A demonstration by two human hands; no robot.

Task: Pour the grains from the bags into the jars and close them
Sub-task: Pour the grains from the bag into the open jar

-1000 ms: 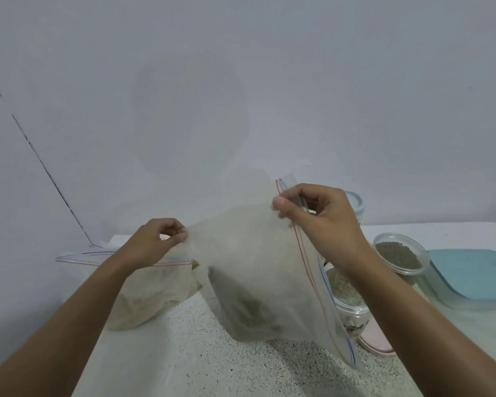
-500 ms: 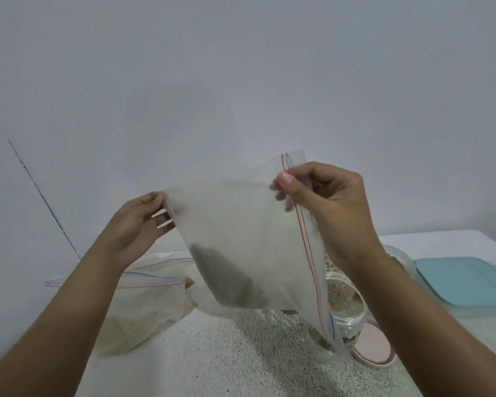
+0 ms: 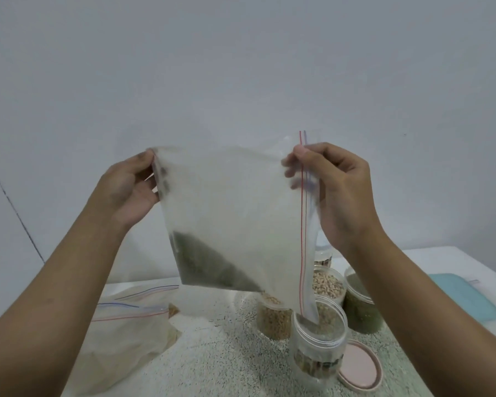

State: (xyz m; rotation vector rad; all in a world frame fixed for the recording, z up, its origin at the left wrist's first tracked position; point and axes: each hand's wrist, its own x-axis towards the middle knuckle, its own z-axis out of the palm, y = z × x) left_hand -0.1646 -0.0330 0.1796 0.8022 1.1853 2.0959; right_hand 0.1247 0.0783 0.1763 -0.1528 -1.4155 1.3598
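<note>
While the left hand [image 3: 129, 190] pinches one upper corner of the clear zip bag [image 3: 235, 213] between thumb and curled fingers, the right hand [image 3: 341, 190] pinches the opposite upper corner, thumb and fingertips closed on the red-and-blue zip strip [image 3: 302, 224]. The bag hangs stretched between them above the speckled counter [image 3: 212, 359], zip edge running down the right side, and its lowest corner dips into the mouth of the open front jar [image 3: 318, 342]. A mass of dark grains [image 3: 209, 267] lies pooled in the bag's lower left corner, away from the zip edge; whether the mouth is parted at the dipped corner cannot be made out. The front jar seems to hold some grain below its rim, though the amount is unclear. Its likely closure, a pink lid [image 3: 361, 365], lies flat on the counter just beside it. Behind stand a jar of tan grains [image 3: 272, 319], a jar of pale beans [image 3: 327, 285] and a jar of green grains [image 3: 361, 308], all showing open tops. A second bag [image 3: 126, 333] slumps on the counter at left with some tan grain at one corner. A teal lid [image 3: 464, 299] lies at far right. Judged from this, the task is partly done: several jars are filled, but this bag remains to be emptied, the second bag too, and every visible jar closed.
</note>
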